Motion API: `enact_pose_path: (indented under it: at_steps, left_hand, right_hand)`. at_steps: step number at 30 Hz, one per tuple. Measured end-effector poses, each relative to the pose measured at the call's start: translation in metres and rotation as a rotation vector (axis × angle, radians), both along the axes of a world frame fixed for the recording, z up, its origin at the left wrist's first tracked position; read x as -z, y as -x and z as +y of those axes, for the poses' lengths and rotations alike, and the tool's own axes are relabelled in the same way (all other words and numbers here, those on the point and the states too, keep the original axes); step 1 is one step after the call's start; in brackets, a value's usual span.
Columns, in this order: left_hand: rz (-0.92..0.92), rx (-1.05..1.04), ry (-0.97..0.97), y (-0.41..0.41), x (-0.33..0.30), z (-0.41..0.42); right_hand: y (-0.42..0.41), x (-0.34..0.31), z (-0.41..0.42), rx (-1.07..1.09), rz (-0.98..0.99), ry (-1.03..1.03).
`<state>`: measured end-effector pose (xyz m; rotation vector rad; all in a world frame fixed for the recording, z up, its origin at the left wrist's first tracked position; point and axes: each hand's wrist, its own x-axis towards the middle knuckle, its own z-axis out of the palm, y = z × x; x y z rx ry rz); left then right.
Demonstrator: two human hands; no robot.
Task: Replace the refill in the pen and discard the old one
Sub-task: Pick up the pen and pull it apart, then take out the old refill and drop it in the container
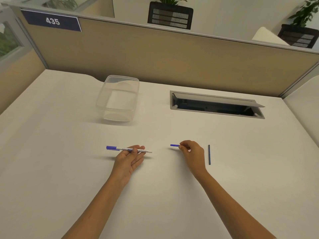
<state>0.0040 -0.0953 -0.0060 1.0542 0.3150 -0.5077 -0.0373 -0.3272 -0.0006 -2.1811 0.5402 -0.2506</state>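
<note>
My left hand (128, 158) holds a white whiteboard pen (120, 149) level above the desk, pinched between thumb and fingers; its blue cap points left and its bare end points right. My right hand (190, 152) pinches a short blue piece (174, 145) that sticks out to the left of my fingers, apart from the pen's open end. A thin dark blue refill (209, 154) lies on the desk just right of my right hand, pointing toward and away from me.
A clear plastic container (133, 107) stands on the white desk (51, 152) behind the pen. An open cable hatch (215, 106) sits at the back right. A beige partition (155, 54) bounds the desk's far edge.
</note>
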Motion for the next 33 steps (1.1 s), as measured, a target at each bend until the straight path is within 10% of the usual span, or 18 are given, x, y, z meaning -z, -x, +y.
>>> enact_pose_path:
  at_steps: [11, 21, 26, 33]
  left_hand:
    - [0.053, 0.030, -0.135, -0.003, 0.001, -0.002]
    - [-0.940, -0.156, -0.767, -0.020, -0.050, -0.043]
    - [-0.876, 0.202, -1.056, -0.012, -0.015, -0.040]
    - [-0.947, -0.009, -0.905, -0.010, -0.027, -0.036]
  right_hand:
    - [0.002, 0.036, 0.000, 0.018, 0.005, 0.227]
    - [0.011, 0.037, 0.004, -0.005, -0.028, 0.287]
    - [0.013, 0.039, 0.004, -0.017, -0.036, 0.302]
    - [0.014, 0.041, 0.005, -0.011, -0.064, 0.305]
